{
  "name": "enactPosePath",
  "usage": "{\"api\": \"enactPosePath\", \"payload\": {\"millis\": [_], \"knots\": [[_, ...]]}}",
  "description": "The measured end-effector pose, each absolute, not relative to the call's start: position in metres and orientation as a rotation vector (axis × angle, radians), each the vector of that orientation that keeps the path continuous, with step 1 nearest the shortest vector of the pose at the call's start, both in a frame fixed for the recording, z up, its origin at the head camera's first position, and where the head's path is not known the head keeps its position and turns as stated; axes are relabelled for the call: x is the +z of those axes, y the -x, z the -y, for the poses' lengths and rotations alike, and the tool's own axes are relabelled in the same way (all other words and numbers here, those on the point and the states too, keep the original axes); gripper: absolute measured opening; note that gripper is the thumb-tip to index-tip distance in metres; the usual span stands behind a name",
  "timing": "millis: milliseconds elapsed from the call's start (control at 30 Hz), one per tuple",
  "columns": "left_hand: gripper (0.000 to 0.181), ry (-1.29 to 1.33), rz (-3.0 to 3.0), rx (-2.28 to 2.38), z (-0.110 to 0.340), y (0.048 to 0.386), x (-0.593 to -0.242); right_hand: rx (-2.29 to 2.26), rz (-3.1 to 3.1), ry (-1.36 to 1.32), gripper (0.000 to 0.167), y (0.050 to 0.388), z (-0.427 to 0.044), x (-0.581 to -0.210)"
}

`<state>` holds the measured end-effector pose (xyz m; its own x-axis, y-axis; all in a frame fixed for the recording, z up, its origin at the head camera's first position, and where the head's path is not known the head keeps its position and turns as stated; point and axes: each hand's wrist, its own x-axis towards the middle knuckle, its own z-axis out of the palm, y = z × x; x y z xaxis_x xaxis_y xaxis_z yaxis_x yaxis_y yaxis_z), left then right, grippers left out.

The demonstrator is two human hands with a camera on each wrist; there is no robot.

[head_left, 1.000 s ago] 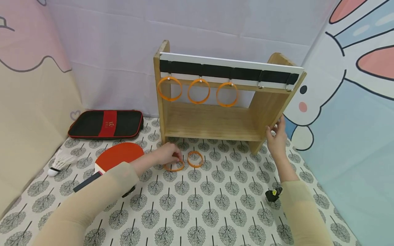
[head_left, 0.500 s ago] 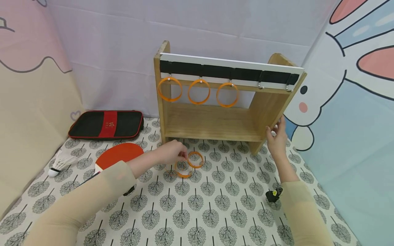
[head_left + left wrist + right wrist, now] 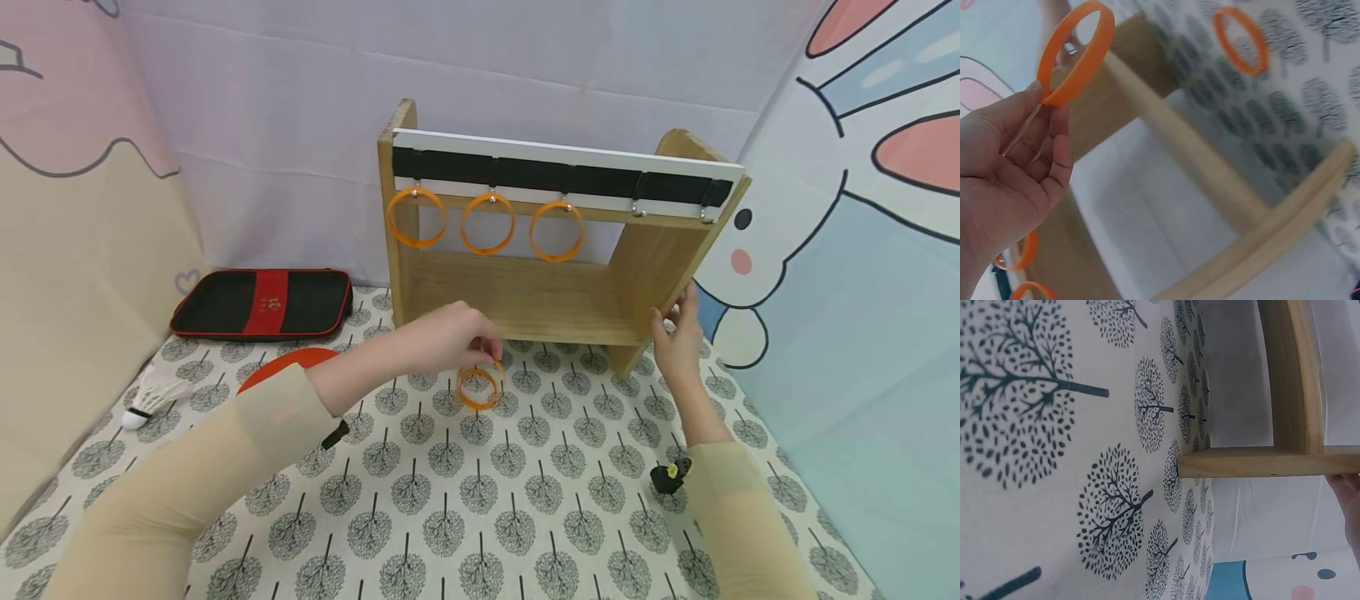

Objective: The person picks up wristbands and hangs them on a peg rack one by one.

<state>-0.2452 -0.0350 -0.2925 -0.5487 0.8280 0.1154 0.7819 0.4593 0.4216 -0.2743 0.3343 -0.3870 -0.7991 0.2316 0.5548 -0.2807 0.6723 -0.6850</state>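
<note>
Pinched between thumb and fingertips of my left hand [image 3: 450, 337] is an orange ring [image 3: 1090, 70], raised above the table in front of the wooden shelf rack [image 3: 517, 304]. Below it a second orange ring [image 3: 477, 407] lies on the tree-patterned cloth. Three orange rings hang on the left hooks of the rack's front bar: the leftmost ring [image 3: 420, 244], a middle ring [image 3: 487, 251] and a third ring [image 3: 557, 257]. Two bare hooks [image 3: 638, 211] are to their right. My right hand [image 3: 678, 346] holds the edge of the rack's right side panel [image 3: 1247, 464]; only some of its fingers show.
At the back left lies a black and red case [image 3: 217, 304]. A red paddle [image 3: 288, 365], partly hidden by the left sleeve, and a shuttlecock [image 3: 153, 396] lie in front of it. A small black object [image 3: 667, 477] lies beside the right sleeve. Fabric walls enclose the table.
My left hand has lifted one orange ring off the cloth and moved it right and up towards the rack. The right hand stays on the side panel.
</note>
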Motion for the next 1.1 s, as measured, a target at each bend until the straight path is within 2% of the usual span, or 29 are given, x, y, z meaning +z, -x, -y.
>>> {"api": "enactPosePath", "payload": {"millis": [333,567,1100], "knots": [[0.005,-1.620,-2.593,0.800,0.007,0.240,-0.230,1.092,2.257,-0.028,0.069,0.274,-0.336,-0.387],[0.005,-1.656,-2.613,0.887,-0.011,0.248,-0.195,1.091,2.270,-0.005,0.070,0.274,-0.335,-0.385],[0.002,-1.748,-2.721,1.064,-0.059,0.286,-0.159,1.056,2.248,-0.045,0.068,0.276,-0.337,-0.389]]}}
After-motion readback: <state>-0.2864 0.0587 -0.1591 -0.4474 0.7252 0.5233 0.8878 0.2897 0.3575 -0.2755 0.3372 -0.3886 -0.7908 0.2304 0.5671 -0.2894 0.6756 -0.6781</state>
